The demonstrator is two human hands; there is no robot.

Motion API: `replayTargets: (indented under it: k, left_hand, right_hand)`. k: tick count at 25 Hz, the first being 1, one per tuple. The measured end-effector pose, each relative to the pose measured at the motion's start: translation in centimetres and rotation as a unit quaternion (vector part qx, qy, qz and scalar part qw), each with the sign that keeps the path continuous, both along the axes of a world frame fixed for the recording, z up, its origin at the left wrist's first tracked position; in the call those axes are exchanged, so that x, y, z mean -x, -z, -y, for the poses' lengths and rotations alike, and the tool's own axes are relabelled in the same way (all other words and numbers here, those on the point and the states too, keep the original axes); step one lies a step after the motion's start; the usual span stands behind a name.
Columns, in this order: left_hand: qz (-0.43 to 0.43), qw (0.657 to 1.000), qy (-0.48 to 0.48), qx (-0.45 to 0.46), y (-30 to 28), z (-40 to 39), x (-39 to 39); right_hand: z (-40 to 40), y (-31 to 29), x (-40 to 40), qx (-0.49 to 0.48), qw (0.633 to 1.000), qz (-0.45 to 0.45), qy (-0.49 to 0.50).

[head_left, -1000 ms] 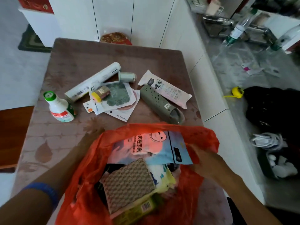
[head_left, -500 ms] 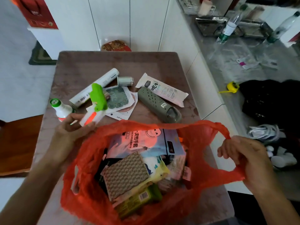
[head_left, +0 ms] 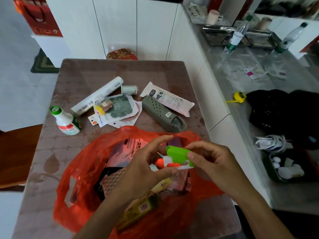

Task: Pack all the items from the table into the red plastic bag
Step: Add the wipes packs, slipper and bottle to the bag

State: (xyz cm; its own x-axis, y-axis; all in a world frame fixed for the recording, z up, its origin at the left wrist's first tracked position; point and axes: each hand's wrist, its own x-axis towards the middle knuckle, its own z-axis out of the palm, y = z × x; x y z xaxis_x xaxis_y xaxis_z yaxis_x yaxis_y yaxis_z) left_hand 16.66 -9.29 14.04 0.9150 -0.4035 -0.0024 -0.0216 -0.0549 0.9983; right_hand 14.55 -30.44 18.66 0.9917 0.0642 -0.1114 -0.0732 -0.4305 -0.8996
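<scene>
- We pinch a green toy gun (head_left: 179, 157) with our left hand (head_left: 145, 171) and right hand (head_left: 212, 163), above the open red plastic bag (head_left: 82, 171).
- It looks light, rigid plastic; the body offers the surest hold.

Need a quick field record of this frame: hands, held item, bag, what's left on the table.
left hand: grip on green toy, from the left
right hand: grip on same toy, from the right
toy position: above the open mouth of the red bag
bag: open, already holds several packets
left on table: white bottle, white roll, grey slipper, white packet, flat packets
</scene>
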Motion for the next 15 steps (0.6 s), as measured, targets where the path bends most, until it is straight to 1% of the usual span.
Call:
replayTargets:
  k: [1, 4, 5, 6, 8, 10, 12, 15]
  left_hand:
    - [0.008, 1.000, -0.003, -0.015, -0.3, -0.1, 0.0]
    - [0.032, 0.999, 0.009, -0.028, -1.1, 0.3, 0.4]
    - [0.040, 0.999, 0.003, -0.024, -1.4, 0.6, 0.5]
    - [0.038, 0.999, -0.023, -0.016, -1.5, 0.9, 0.6]
    - [0.019, 0.995, -0.096, 0.000, -1.5, 0.8, 0.4]
    - [0.023, 0.990, -0.137, -0.019, -1.1, 0.4, 0.4]
    - [0.030, 0.990, -0.136, -0.034, -0.9, 0.3, 0.6]
    - [0.051, 0.991, -0.116, -0.045, -0.9, 1.1, 0.8]
  right_hand:
    - [0.2, -0.1, 0.1, 0.022, 1.000, 0.008, -0.008]
    - [0.6, -0.4, 0.2, 0.083, 0.993, 0.020, -0.082]
    - [0.7, -0.3, 0.3, 0.091, 0.992, 0.017, -0.091]
    - [0.8, 0.0, 0.3, 0.088, 0.993, 0.011, -0.080]
    - [0.7, 0.7, 0.5, 0.039, 0.999, -0.010, -0.023]
    - [0.3, 1.8, 1.0, -0.031, 0.998, -0.036, 0.033]
    - [-0.2, 2.7, 1.5, -0.068, 0.995, -0.046, 0.059]
    - [-0.4, 3.0, 2.1, -0.093, 0.992, -0.055, 0.071]
